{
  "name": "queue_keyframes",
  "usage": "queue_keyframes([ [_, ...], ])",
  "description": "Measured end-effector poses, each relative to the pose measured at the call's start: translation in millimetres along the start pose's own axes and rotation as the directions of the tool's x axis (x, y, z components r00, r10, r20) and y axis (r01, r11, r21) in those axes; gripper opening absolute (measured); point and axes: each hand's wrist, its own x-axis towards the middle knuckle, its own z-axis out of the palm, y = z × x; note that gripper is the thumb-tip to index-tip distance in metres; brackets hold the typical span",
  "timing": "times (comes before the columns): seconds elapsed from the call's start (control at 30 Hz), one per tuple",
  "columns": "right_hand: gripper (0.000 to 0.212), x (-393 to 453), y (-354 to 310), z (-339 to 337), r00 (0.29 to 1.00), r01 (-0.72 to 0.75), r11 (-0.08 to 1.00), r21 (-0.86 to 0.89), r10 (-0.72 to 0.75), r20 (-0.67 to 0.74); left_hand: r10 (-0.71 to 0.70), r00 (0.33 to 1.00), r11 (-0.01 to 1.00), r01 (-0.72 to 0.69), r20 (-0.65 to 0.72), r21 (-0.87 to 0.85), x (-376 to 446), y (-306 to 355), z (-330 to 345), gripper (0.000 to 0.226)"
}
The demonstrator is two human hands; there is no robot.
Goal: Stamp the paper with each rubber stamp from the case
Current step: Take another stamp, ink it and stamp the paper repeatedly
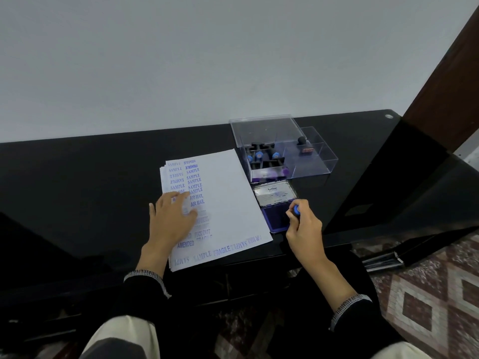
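1. We take the open ink pad [276, 217] as our landmark: it lies on the black desk [77, 177], just right of the paper's lower right part and just in front of the clear stamp case [311, 161].
2. Our right hand [304, 226] curls its fingers round a rubber stamp [296, 210] with a blue knob, which stands on the pad's near right part. The stamp face is hidden, so we judge rather than see that it is being inked.
3. Our left hand [172, 216] lies flat, fingers straight and spread, on the sheet of paper [228, 198], well to the left of the pad, holding nothing.
4. To ink well, we think a level, brief press serves best, then a straight lift; rocking would load the edges.
5. The stamp's handle, its long axis, stands nearly upright, with the knob tipped slightly toward us and the face pointing down into the pad.
6. The bare area of paper nearest the pad looks to us the best place for the print, with the left hand pinning the sheet.
7. More stamps [261, 158] lie in the case behind the pad.
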Motion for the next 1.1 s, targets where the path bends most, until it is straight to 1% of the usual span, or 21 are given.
queue_keyframes([
  [0.13, 0.030, 12.6, -4.8, -4.1, 0.990, -0.042, 0.999, -0.002, 0.042, 0.135, 0.010, 1.000, 0.999, -0.010, -0.010, -0.032, -6.7, -1.3, 2.3, 0.053],
  [0.2, 0.031, 15.3, -4.9, -4.3, 0.980, -0.076, 0.997, -0.005, 0.075, 0.182, 0.020, 0.999, 0.999, -0.021, -0.026, -0.037, -11.5, -2.2, 4.1, 0.051],
  [0.3, 0.028, 11.1, -4.5, -2.9, 0.989, -0.072, 0.997, -0.032, 0.075, 0.131, 0.031, 0.999, 0.997, -0.034, -0.043, -0.069, -17.1, -3.8, 7.7, 0.047],
  [0.4, 0.026, 4.2, -5.1, -3.0, 0.995, -0.059, 0.998, 0.007, 0.058, 0.079, 0.039, 0.997, 0.995, -0.045, -0.067, -0.088, -18.4, -6.6, 10.0, 0.042],
  [0.5, 0.026, 1.5, -4.4, -3.8, 0.997, -0.057, 0.998, 0.024, 0.055, 0.062, 0.052, 0.992, 0.993, -0.063, -0.115, -0.099, -20.0, -9.5, 14.0, 0.039],
  [0.6, 0.020, 1.4, -4.0, -2.9, 0.996, -0.069, 0.997, 0.043, 0.067, 0.057, 0.055, 0.989, 0.993, -0.069, -0.141, -0.096, -21.3, -10.9, 16.6, 0.038],
  [0.63, 0.019, 0.4, -5.6, -2.3, 0.997, -0.075, 0.995, 0.059, 0.073, 0.040, 0.045, 0.990, 0.994, -0.059, -0.137, -0.095, -21.4, -11.3, 16.7, 0.038],
  [0.73, 0.017, -7.0, -18.2, 5.3, 0.995, -0.065, 0.993, 0.100, 0.072, -0.071, 0.032, 0.991, 0.994, -0.045, -0.129, -0.095, -20.1, -10.7, 16.7, 0.040],
  [0.8, 0.013, -12.9, -29.6, 19.4, 0.996, -0.035, 0.995, 0.096, 0.042, -0.075, 0.027, 0.990, 0.994, -0.041, -0.135, -0.097, -19.5, -9.5, 16.5, 0.043],
  [0.87, 0.016, -18.9, -40.4, 38.6, 0.998, 0.057, 0.998, 0.026, -0.057, -0.013, 0.016, 0.989, 0.995, -0.031, -0.145, -0.097, -19.8, -9.6, 16.0, 0.044],
  [0.93, 0.027, -21.9, -48.0, 56.9, 0.974, 0.220, 0.967, -0.125, -0.213, 0.072, 0.010, 0.989, 0.995, -0.025, -0.149, -0.098, -20.0, -9.7, 15.5, 0.045],
  [1.0, 0.042, -21.7, -53.6, 69.7, 0.941, 0.331, 0.918, -0.220, -0.305, 0.146, 0.011, 0.988, 0.995, -0.026, -0.152, -0.096, -19.7, -10.1, 15.1, 0.045],
  [1.03, 0.049, -20.3, -55.3, 74.3, 0.935, 0.349, 0.905, -0.244, -0.319, 0.154, 0.012, 0.988, 0.995, -0.028, -0.153, -0.097, -19.4, -10.5, 15.0, 0.045],
  [1.1, 0.055, -16.1, -57.2, 80.0, 0.942, 0.333, 0.902, -0.276, -0.309, 0.127, 0.011, 0.988, 0.995, -0.026, -0.154, -0.100, -19.2, -10.9, 14.5, 0.045],
])
